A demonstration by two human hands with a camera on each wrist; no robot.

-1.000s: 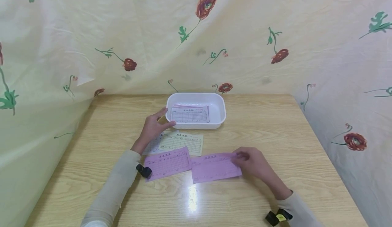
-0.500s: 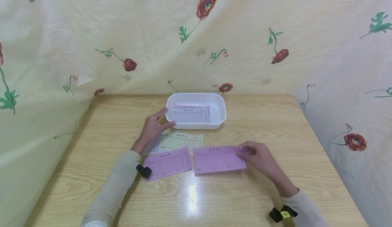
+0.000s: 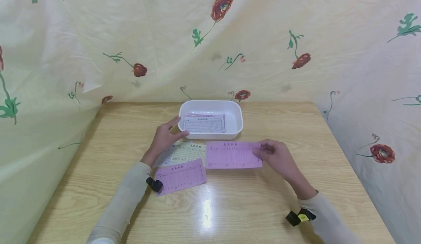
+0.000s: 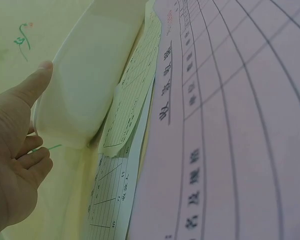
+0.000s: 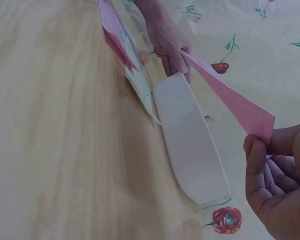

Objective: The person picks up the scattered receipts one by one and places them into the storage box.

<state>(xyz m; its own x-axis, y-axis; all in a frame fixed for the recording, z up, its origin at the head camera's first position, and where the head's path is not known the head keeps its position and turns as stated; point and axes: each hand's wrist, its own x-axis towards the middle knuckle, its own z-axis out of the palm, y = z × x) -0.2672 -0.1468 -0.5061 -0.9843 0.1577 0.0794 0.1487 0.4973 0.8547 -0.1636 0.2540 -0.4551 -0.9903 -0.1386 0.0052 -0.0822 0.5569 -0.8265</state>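
My right hand [image 3: 274, 158] pinches a pink receipt slip [image 3: 230, 156] by its right end, between thumb and fingers. This slip is raised off the table and covers part of a pale yellow slip [image 3: 187, 152]. My left hand [image 3: 164, 138] holds the left end of a white plastic tray [image 3: 212, 136], thumb at the front rim and fingers at the left side. Inside the tray lie several slips, a white slip [image 3: 204, 125] on top with pink edges behind it. The right wrist view shows the held slip [image 5: 240, 102] above the tray [image 5: 190, 140].
Another pink slip [image 3: 181, 177] lies on the wooden table [image 3: 250, 211] near my left wrist. A white slip [image 3: 164, 157] lies partly under the yellow one. Flowered cloth [image 3: 171, 35] hangs behind the table and along both sides.
My right hand has lifted the pink slip from the table and carried it away from me toward the tray, now over the yellow slip. My left hand stays at the tray.
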